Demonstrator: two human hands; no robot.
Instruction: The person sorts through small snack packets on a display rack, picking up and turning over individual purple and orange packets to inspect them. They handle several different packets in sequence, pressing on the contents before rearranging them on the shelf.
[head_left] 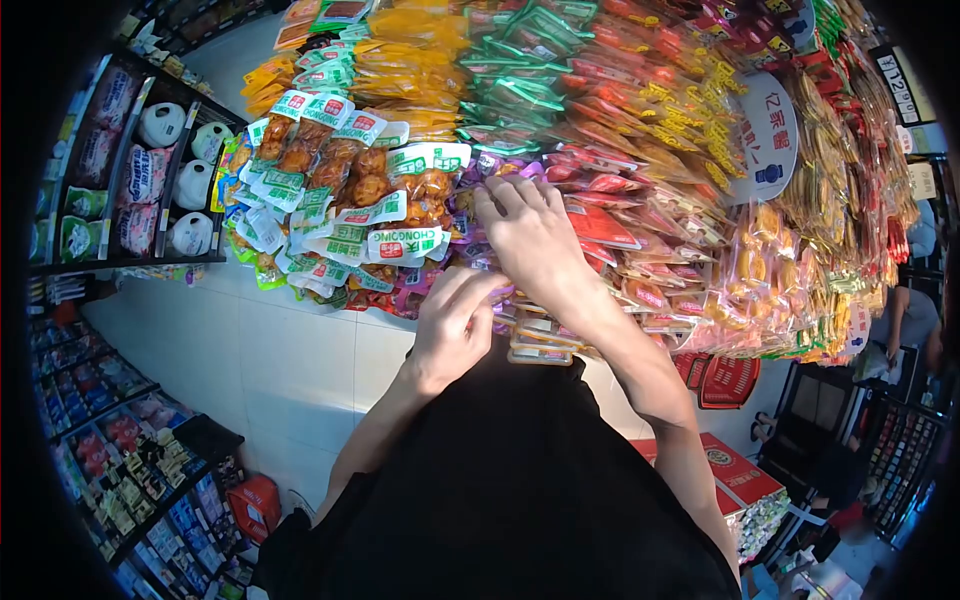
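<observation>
My left hand [455,325] is at the near edge of the snack display, its fingers curled against a purple packet [497,295]. Just right of it and farther in, my right hand [530,235] lies palm down over purple packets [510,168], its fingers bent onto them. Whether its fingertips grip one is hidden. White-and-green labelled bags of brown food [370,180] lie left of both hands. Red packets [605,228] are right of my right hand. Flat packs with tan edges [540,350] stick out at the near edge below it.
Green packets [530,60] and yellow packets [410,60] fill the far side. A round white sign [768,135] stands at the right. Shelves [140,180] are on the left, red baskets [728,381] and a red box [738,475] at lower right. A person [910,325] is at the far right.
</observation>
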